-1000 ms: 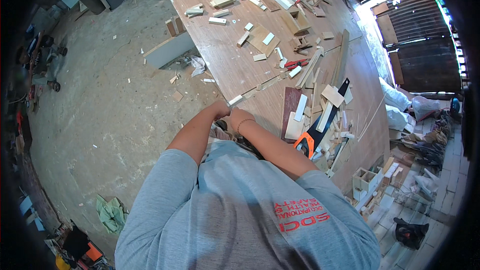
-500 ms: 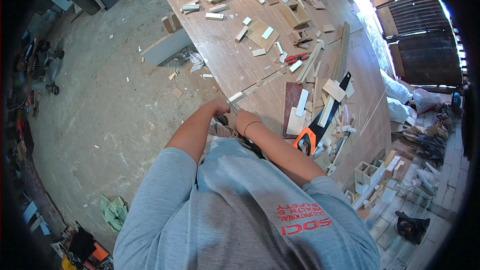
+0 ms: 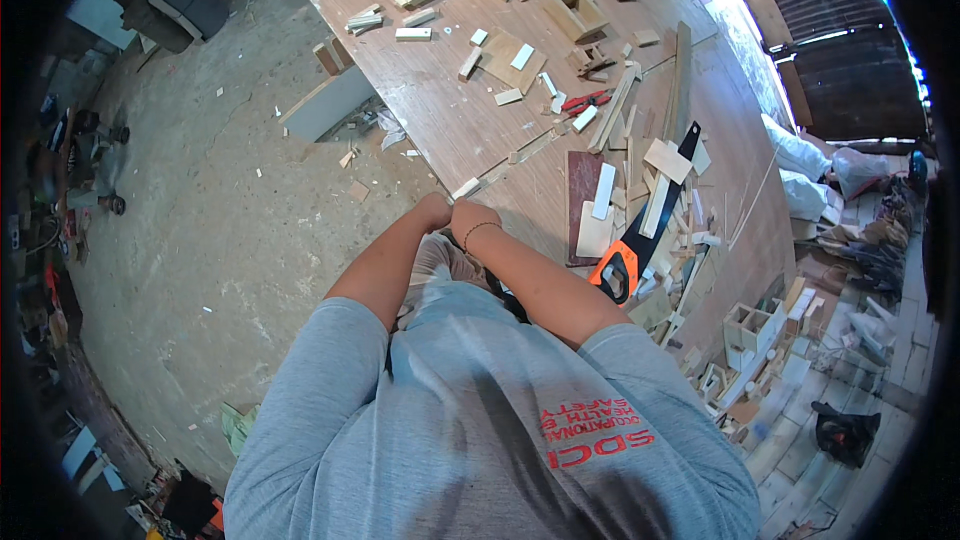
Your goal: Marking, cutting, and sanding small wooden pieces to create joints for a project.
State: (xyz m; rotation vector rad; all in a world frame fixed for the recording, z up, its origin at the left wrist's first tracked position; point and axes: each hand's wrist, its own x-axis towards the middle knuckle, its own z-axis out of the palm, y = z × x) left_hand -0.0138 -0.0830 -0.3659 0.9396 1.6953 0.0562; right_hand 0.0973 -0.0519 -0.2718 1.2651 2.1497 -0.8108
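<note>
my left hand (image 3: 432, 212) and my right hand (image 3: 474, 217) sit knuckle to knuckle at the near edge of the long wooden workbench (image 3: 470, 130), and between them, just beyond the fingers, lies a small pale wood offcut (image 3: 466, 187) at the end of a thin wood strip (image 3: 520, 152) that runs away to the far right. both hands look curled, fingers tucked down toward the bench edge, but i cannot tell whether they pinch the offcut or only press beside it, since my own knuckles hide the fingertips. i judge they are close together so the little piece stays braced against the edge. the handsaw (image 3: 640, 240), orange handle toward me, lies to my right within reach, resting across a dark board (image 3: 582, 180) and a heap of pale slats (image 3: 660, 165). red pliers (image 3: 585, 100) lie farther off among scattered blocks.
</note>
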